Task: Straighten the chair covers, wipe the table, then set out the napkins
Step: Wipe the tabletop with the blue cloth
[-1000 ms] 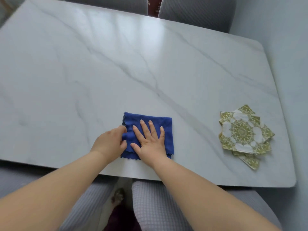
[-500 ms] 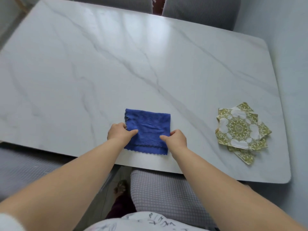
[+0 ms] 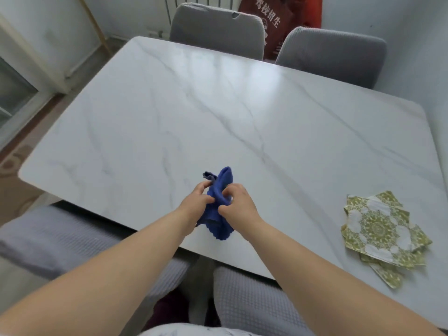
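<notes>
Head view showed the blue cloth (image 3: 219,190) bunched over the near edge of the tabletop (image 3: 218,105), fingers (image 3: 201,187) of the left hand (image 3: 194,206) and right hand (image 3: 240,206) curled tight around it. A big wipe could have pushed the napkins (image 3: 380,229) off.

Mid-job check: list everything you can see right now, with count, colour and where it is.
table: one, white marble with grey veins, fills the middle of the view.
cloth: one, blue, bunched between both hands above the table's near edge.
napkins: one fanned stack, green and white pattern, on the table near its near right corner.
far chairs: two, grey covers, at the table's far side.
near chairs: two, pale grey covers, at the near edge.
bag: one, red with white print, behind the far chairs.
left grip: one, bare hand, fingers curled round the cloth.
right grip: one, bare hand, holds the cloth.
</notes>
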### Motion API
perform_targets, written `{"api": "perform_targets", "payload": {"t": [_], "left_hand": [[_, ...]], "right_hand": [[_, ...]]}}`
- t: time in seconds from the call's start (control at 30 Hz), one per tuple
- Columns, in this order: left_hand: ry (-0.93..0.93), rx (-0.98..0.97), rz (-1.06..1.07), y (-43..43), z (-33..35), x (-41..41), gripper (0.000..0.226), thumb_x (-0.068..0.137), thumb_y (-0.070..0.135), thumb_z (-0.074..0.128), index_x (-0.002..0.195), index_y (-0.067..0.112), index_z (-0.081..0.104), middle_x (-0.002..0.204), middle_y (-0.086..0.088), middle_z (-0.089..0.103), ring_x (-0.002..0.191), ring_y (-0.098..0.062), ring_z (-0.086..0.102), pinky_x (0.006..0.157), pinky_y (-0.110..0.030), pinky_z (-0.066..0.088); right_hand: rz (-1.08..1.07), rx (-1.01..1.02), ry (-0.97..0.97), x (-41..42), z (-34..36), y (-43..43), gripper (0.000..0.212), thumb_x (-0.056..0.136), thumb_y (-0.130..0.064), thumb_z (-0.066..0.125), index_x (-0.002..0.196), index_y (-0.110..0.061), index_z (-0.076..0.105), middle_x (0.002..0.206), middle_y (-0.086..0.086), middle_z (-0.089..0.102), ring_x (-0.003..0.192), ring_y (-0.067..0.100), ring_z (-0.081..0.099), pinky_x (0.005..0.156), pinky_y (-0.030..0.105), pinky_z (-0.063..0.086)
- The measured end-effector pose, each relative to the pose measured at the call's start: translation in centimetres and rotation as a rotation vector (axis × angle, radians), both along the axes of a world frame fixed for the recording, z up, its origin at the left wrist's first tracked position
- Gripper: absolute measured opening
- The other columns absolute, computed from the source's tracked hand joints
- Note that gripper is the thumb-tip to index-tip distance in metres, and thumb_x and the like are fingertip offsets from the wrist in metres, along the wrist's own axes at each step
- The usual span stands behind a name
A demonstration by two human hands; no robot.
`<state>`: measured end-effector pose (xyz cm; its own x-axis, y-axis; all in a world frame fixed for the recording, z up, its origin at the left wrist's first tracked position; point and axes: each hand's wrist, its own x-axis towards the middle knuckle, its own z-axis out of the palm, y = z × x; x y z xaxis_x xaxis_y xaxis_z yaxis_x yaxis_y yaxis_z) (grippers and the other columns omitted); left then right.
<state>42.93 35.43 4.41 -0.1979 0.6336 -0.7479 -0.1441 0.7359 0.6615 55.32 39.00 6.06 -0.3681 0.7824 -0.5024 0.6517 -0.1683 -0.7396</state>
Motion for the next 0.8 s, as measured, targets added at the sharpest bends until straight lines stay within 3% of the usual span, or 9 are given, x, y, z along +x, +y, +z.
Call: {"api": "perform_targets", "payload": {"t": [0.07,0.13,0.27,0.4,0.53,0.6,0.73,0.8], "left_hand": [[-0.108,-0.024,0.114,-0.7,1.0,-2.0,0.017,0.095,0.03,0.046,0.104,0.033,0.06,0.104,-0.004,0.068,0.083,-0.018,0.063,0.058,-0.026,0.044],[-0.127,-0.024,0.145,-1.7,1.5,-5.1,0.032,0.092,0.048,0.05,0.114,0.026,0.059,0.106,-0.003,0.069,0.089,-0.02,0.066,0.065,-0.03,0.051],[0.12,0.03,0.125,-3.2,1.4,-12.8,0.04,0.094,0.021,0.052,0.132,0.029,0.044,0.112,-0.005,0.063,0.099,-0.028,0.064,0.09,-0.047,0.053],[0.163,0.05,0.205,-5.0,1.7,-22.0,0.037,0.094,0.013,0.046,0.125,0.033,0.046,0.111,-0.006,0.062,0.099,-0.03,0.063,0.081,-0.043,0.054],[0.329,0.029,0.206,-6.1,1.3,-31.0,0.043,0.093,0.016,0.044,0.132,0.033,0.043,0.115,-0.003,0.06,0.101,-0.028,0.06,0.092,-0.046,0.051],[0.353,0.018,0.213,-6.1,0.8,-35.3,0.044,0.094,0.014,0.044,0.135,0.031,0.042,0.117,-0.005,0.06,0.101,-0.03,0.06,0.09,-0.047,0.052],[0.225,0.077,0.246,-5.3,0.1,-41.8,0.044,0.096,0.004,0.044,0.136,0.023,0.044,0.113,-0.011,0.063,0.087,-0.024,0.064,0.065,-0.032,0.052],[0.24,0.055,0.183,-4.7,-0.3,-44.6,0.044,0.097,0.003,0.043,0.136,0.024,0.045,0.114,-0.01,0.064,0.081,-0.02,0.063,0.06,-0.028,0.049]], "right_hand": [[0.096,-0.029,0.029,-2.9,0.6,-1.0,0.016,0.077,-0.004,0.059,0.091,-0.007,0.054,0.092,0.002,0.053,0.074,0.021,0.057,0.066,0.033,0.052],[0.127,-0.088,0.098,-5.8,0.9,-1.9,0.015,0.078,-0.003,0.057,0.093,-0.003,0.058,0.1,0.005,0.055,0.074,0.019,0.056,0.068,0.034,0.053],[0.042,-0.239,0.264,-11.7,1.1,-3.1,0.035,0.08,0.007,0.049,0.102,-0.012,0.069,0.125,-0.001,0.056,0.104,0.026,0.061,0.084,0.031,0.052],[-0.085,-0.268,0.219,-18.4,0.5,-3.9,0.032,0.082,0.003,0.048,0.1,-0.016,0.065,0.097,0.012,0.066,0.083,0.023,0.06,0.078,0.034,0.051],[-0.112,-0.256,0.161,-23.1,-0.3,-4.3,0.03,0.083,-0.002,0.051,0.103,-0.021,0.064,0.109,0.01,0.062,0.081,0.017,0.062,0.072,0.025,0.051],[-0.1,-0.251,0.135,-24.8,-0.8,-4.3,0.03,0.083,-0.003,0.052,0.101,-0.023,0.064,0.111,0.008,0.06,0.081,0.016,0.062,0.073,0.027,0.053],[-0.088,-0.259,0.081,-26.8,-1.6,-3.7,0.031,0.081,-0.004,0.052,0.099,-0.027,0.064,0.112,0.008,0.06,0.088,0.017,0.065,0.084,0.036,0.054],[-0.087,-0.251,0.055,-27.6,-1.8,-3.2,0.033,0.081,-0.004,0.051,0.099,-0.029,0.064,0.108,0.011,0.063,0.093,0.018,0.066,0.087,0.039,0.054]]}}
